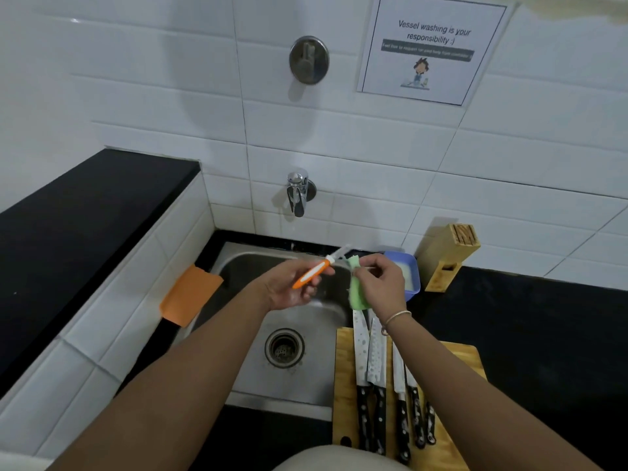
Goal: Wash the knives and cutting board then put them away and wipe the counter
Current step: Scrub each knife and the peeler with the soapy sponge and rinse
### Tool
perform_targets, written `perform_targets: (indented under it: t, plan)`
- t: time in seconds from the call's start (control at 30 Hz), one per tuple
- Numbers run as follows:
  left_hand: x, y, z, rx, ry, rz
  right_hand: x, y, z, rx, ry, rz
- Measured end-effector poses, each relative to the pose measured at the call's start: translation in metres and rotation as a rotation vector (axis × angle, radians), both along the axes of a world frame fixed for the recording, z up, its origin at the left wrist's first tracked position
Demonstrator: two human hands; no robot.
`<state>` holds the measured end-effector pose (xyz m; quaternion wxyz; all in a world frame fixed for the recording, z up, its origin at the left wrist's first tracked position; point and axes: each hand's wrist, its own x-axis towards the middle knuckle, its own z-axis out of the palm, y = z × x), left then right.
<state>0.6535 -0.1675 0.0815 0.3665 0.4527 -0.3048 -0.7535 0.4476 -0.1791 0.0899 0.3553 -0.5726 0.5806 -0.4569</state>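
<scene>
Gripping orange knife [311,274] left hand [292,288], right hand [380,283] pinching sponge [357,288]

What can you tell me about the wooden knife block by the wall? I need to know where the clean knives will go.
The knife block looks like pale wood, a slanted rectangular body with slots cut in its top face. It stands on the black counter against the white tiled wall, right of the sink and just beside the blue bowl. No knife handles show in the slots, so it appears empty. Nothing else visibly touches it, and neither hand is near it.
</scene>
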Motion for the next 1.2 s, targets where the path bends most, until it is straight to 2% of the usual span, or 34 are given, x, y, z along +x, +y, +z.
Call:
perform_targets:
  t: [0.1, 0.2, 0.3, 0.43, 0.47, 0.57, 0.6, 0.73, 0.77, 0.87, 0.9, 1.03, 1.2]
  plan:
    - [-0.005, 0.006, -0.002, 0.041, -0.242, -0.028, 0.010, 0.005, -0.003, -0.099, 0.060, 0.021]
    - [-0.008, 0.011, -0.004, 0.026, -0.358, 0.072, 0.022, 0.008, -0.008, -0.251, 0.135, 0.093]
    - [-0.008, 0.014, -0.001, -0.015, -0.331, 0.128, 0.038, 0.016, -0.009, -0.416, 0.266, 0.271]
    - [-0.007, 0.019, 0.008, -0.113, -0.328, 0.139, 0.041, 0.017, -0.009, -0.669, 0.577, 0.545]
    - [-0.006, 0.019, 0.008, -0.126, -0.331, 0.142, 0.038, 0.013, -0.010, -0.681, 0.600, 0.521]
    - [-0.007, 0.015, 0.007, -0.125, -0.324, 0.198, 0.041, 0.006, -0.006, -0.520, 0.464, 0.244]
    - [-0.008, 0.013, 0.007, -0.124, -0.322, 0.226, 0.048, 0.007, -0.004, -0.515, 0.460, 0.229]
    - [-0.006, 0.012, 0.008, -0.102, -0.294, 0.294, 0.056, 0.019, -0.007, -0.734, 0.598, 0.564]
    - [-0.004, 0.012, 0.006, -0.101, -0.300, 0.284, 0.052, 0.014, -0.008, -0.746, 0.611, 0.556]
    - [-0.004, 0.012, 0.000, -0.099, -0.303, 0.270, 0.049, 0.004, -0.006, -0.584, 0.527, 0.301]
    - [-0.005, 0.013, 0.004, -0.098, -0.301, 0.288, 0.055, 0.005, -0.003, -0.574, 0.512, 0.283]
    - [-0.003, 0.016, 0.018, -0.061, -0.238, 0.411, 0.067, 0.017, 0.000, -0.838, 0.600, 0.583]
    - [0.004, 0.022, 0.016, -0.056, -0.127, 0.375, 0.048, 0.008, -0.005, -0.824, 0.732, 0.510]
